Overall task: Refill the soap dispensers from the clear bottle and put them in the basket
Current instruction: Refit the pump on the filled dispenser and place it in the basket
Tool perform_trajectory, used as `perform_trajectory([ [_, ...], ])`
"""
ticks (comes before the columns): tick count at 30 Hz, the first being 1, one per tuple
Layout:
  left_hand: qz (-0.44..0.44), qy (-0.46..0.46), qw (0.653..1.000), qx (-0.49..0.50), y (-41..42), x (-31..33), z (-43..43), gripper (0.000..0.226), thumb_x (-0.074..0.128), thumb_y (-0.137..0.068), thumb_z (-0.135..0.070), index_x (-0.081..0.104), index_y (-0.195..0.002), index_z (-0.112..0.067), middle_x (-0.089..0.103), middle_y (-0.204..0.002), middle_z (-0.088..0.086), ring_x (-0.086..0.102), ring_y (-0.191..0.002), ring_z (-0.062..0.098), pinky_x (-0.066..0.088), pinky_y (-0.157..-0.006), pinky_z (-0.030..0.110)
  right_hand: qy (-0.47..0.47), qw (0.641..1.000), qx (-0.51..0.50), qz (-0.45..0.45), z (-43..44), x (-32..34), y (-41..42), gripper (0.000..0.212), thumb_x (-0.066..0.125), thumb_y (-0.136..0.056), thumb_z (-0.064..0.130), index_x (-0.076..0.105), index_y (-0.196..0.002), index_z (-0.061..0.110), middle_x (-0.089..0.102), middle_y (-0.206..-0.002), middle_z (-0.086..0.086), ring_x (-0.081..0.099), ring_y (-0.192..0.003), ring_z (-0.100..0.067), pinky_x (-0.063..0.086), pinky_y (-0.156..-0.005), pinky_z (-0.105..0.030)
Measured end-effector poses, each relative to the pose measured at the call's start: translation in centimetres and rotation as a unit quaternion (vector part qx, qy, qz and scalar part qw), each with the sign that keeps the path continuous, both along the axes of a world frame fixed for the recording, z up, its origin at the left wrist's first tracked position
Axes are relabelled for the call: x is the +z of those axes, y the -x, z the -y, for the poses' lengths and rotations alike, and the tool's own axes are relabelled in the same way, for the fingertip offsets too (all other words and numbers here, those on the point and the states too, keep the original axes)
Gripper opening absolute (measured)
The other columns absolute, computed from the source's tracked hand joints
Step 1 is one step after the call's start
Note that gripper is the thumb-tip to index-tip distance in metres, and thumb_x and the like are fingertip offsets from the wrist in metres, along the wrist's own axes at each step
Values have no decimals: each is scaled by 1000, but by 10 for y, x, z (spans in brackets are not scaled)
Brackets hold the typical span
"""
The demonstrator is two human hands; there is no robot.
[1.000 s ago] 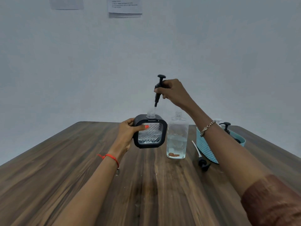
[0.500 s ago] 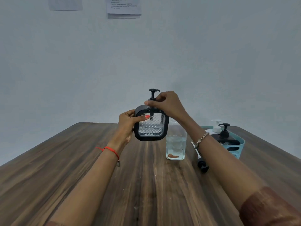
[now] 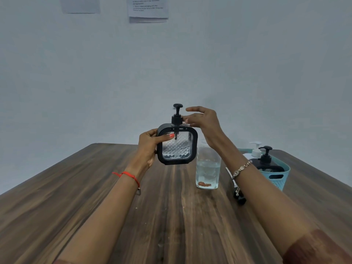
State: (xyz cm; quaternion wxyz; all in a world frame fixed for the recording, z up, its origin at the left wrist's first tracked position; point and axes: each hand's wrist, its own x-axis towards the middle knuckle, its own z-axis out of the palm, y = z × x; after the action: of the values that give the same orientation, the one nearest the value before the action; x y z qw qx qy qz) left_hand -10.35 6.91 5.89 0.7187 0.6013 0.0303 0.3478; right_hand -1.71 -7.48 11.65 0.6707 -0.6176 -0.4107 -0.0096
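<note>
Wood-grain table (image 3: 171, 216) ran under both forearms; red thread (image 3: 127, 174) on the left wrist, bracelet (image 3: 242, 168) on the right.

Loose black pump (image 3: 240, 200) lay on the table, partly hidden by the right forearm. Probably the bottle's, can't confirm.

Clear bottle (image 3: 208, 168) stood upright just behind it, partly full, neck hidden by the right wrist. Reddish mark near its base, unreadable.

Change: a second earlier the pump head (image 3: 177, 115) was up in the air, tube only starting into the neck. Half a second earlier it was seated with the right hand closed round the collar. At this moment it sat fully down on the square dispenser (image 3: 177, 149), upright.

Left hand (image 3: 150, 147) gripped the dispenser's left side, thumb across the glass front, holding it clear of the table, left of the bottle.

Right hand (image 3: 203, 121) had opened out, fingers spread, tips just touching the collar. Looked like a regrip mid-twist or letting go; couldn't tell which.

Meaning: refill of this one was done, capping done or nearly. Next would be the basket.

Teal basket (image 3: 280, 178) stood far right and already held a black dispenser (image 3: 266, 164) and a white-pump one (image 3: 255, 149). No brand visible on any of them.

Two sheets on the back wall: printed one (image 3: 148, 8), text too small to read; other one (image 3: 80, 4) showed nothing legible.
</note>
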Motion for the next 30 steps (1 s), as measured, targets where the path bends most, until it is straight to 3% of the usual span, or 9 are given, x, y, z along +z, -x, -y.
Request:
perform_trajectory([
  [3,-1,6,1000,2,0,-1,-1,19,72,-71,4,67,-85,-8,71,-61,-7,67,-57,8,55,-56,26,-8,1000,-11,-16,1,-2,-4,25,60,-70,-4,65,-88,13,71,-77,-9,64,-79,-19,49,-80,-37],
  [8,-2,-7,1000,-7,0,-2,2,21,72,-69,6,67,-84,-8,73,-65,-5,68,-60,10,55,-57,26,33,999,38,-20,-5,-2,-5,33,62,-77,-5,64,-108,6,69,-97,-9,65,-86,-15,47,-75,-24],
  [10,-1,-4,1000,-6,-1,-2,2,20,72,-69,4,68,-84,-9,73,-66,-5,68,-61,10,55,-62,28,32,998,45,-19,-8,-3,-3,36,69,-76,-2,63,-110,1,69,-91,-13,68,-76,-14,52,-69,-19],
  [14,1,-13,1000,-5,-1,-1,3,22,73,-69,5,67,-85,-8,73,-67,-4,69,-62,12,57,-62,28,26,1000,7,4,-9,-5,0,36,79,-69,11,67,-103,2,65,-71,-4,66,-64,-14,56,-69,-25],
  [18,2,-8,1000,-4,0,0,3,22,73,-69,5,67,-86,-8,73,-66,-5,69,-61,11,56,-57,26,47,996,63,-30,-7,-3,-5,17,63,-80,13,72,-92,4,71,-90,-7,64,-89,-18,47,-84,-33],
  [21,1,-5,1000,-6,1,-1,3,22,73,-69,5,67,-85,-7,73,-66,-5,69,-60,11,56,-57,26,53,996,58,-37,-7,-2,-4,25,65,-79,1,67,-104,-3,69,-92,-13,66,-80,-17,52,-74,-24],
  [24,2,-6,1000,-15,1,-1,6,21,72,-70,7,67,-85,-7,73,-66,-4,69,-61,12,56,-57,26,41,998,32,-23,-8,-4,2,35,77,-69,3,67,-103,-2,70,-75,-4,68,-64,-12,54,-64,-21],
  [27,3,-7,1000,-21,1,-2,7,22,71,-70,8,67,-85,-7,73,-66,-3,69,-62,12,57,-58,26,67,997,43,-22,-8,-2,3,27,76,-73,10,69,-98,2,69,-76,-3,67,-69,-14,55,-66,-20],
  [30,6,1,1000,-24,1,-3,6,22,70,-69,9,67,-85,-6,73,-67,-3,69,-63,13,57,-62,28,97,991,81,-40,-4,1,3,16,67,-80,5,69,-96,3,69,-84,-8,66,-77,-16,55,-73,-20],
])
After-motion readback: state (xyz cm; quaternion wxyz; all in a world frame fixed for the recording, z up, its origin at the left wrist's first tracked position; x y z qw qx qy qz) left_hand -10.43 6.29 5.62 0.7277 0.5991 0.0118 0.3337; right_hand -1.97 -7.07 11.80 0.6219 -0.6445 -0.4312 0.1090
